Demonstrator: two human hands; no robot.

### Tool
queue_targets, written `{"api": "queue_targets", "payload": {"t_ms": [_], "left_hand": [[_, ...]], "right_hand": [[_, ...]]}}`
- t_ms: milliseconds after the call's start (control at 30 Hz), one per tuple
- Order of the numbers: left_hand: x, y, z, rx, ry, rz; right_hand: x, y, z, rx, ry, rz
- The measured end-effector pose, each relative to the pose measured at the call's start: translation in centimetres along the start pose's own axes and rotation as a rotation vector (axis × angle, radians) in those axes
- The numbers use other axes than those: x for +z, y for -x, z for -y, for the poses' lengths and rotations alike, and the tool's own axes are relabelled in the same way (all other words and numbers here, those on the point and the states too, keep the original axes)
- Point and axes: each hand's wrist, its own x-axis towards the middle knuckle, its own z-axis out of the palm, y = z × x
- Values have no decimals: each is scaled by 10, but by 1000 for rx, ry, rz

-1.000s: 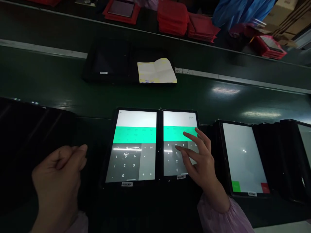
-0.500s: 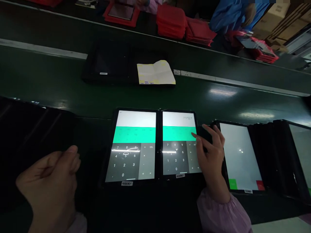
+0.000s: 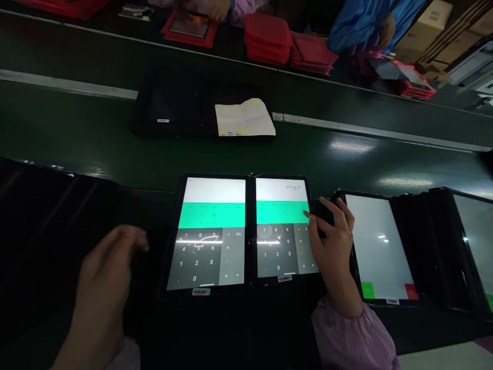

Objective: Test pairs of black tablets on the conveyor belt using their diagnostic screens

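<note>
Two tablets lie side by side, both showing calculator screens with a green band. On the right tablet [image 3: 267,262], the index finger of my right hand [image 3: 334,239] is at the green band's right edge; the other fingers are apart and hold nothing. That tablet's top line carries characters. The left tablet [image 3: 208,259] has a blank white top area. My left hand [image 3: 110,272] is raised to the left of it, apart from both tablets, with its fingers curled together and slightly blurred. Nothing shows in its grip.
Right of my right hand lies a tablet with a pale screen [image 3: 375,241]; another tablet [image 3: 475,226] is at the right edge. Beyond, a dark tablet [image 3: 175,97] sits beside a creased paper [image 3: 244,118]. Across the bench are red pouches [image 3: 267,38] and co-workers' hands [image 3: 386,31].
My left hand has moved right and slightly up, closer to the left tablet. More characters stand on the right tablet's top line. My right hand has stayed nearly in place.
</note>
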Motion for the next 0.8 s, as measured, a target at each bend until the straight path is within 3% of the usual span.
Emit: {"api": "queue_targets", "payload": {"t_ms": [133,267,367,500,600,700,800], "left_hand": [[17,-10,1,-113,171,94],[41,-20,2,2,283,227],[51,-31,-2,75,313,248],[53,-40,-8,114,287,233],[50,-40,-8,126,308,241],[47,-41,-4,132,330,262],[42,-44,1,142,324,295]], "right_hand": [[1,1,-3,-25,-39,45],[-2,-4,5,-72,-49,88],[-4,-10,27,-124,-99,70],[7,-17,70,-277,-173,204],[25,-21,97,-305,-185,342],[40,-23,110,-321,-181,408],[43,-25,109,-326,-173,370]]}}
